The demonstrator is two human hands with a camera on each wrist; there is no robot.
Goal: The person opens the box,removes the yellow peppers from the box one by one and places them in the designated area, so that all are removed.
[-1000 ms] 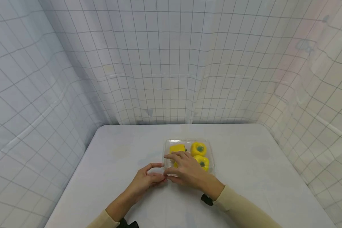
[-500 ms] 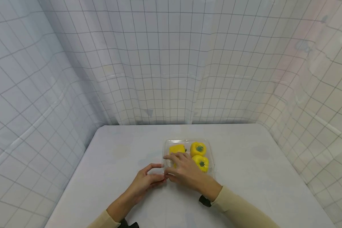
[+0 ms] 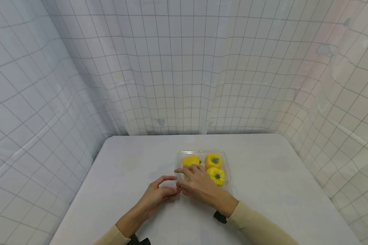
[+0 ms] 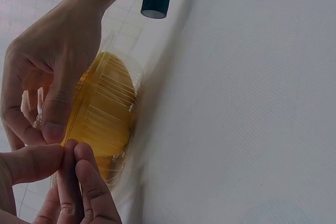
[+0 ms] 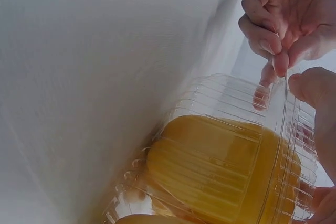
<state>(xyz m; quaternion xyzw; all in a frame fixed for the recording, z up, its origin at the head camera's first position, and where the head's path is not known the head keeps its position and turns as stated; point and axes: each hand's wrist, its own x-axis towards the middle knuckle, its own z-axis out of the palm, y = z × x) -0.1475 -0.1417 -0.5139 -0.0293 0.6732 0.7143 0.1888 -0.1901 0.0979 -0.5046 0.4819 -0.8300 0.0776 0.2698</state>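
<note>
A clear ribbed plastic clamshell container point(image 3: 202, 151) lies on the white table with yellow bell peppers inside, among them one bell pepper point(image 3: 213, 161) with its green stem up. At the container's near left corner, my left hand point(image 3: 154, 195) pinches the rim between thumb and fingers. My right hand point(image 3: 203, 187) reaches over the lid from the right. Its thumb and a finger meet at the rim right beside the left fingertips, seen in the left wrist view, while its other fingers arch over the lid. Part of the left-side peppers is hidden by that hand.
The white table point(image 3: 135, 153) extends around the container on all sides. White sheets with a dark grid point(image 3: 187, 85) hang behind and at both sides. Dark camera mounts point(image 3: 220, 217) sit at the wrists, below beige sleeves.
The right hand and forearm have shifted slightly left, and its fingers have moved a little at the corner. The left hand and container stay nearly in place.
</note>
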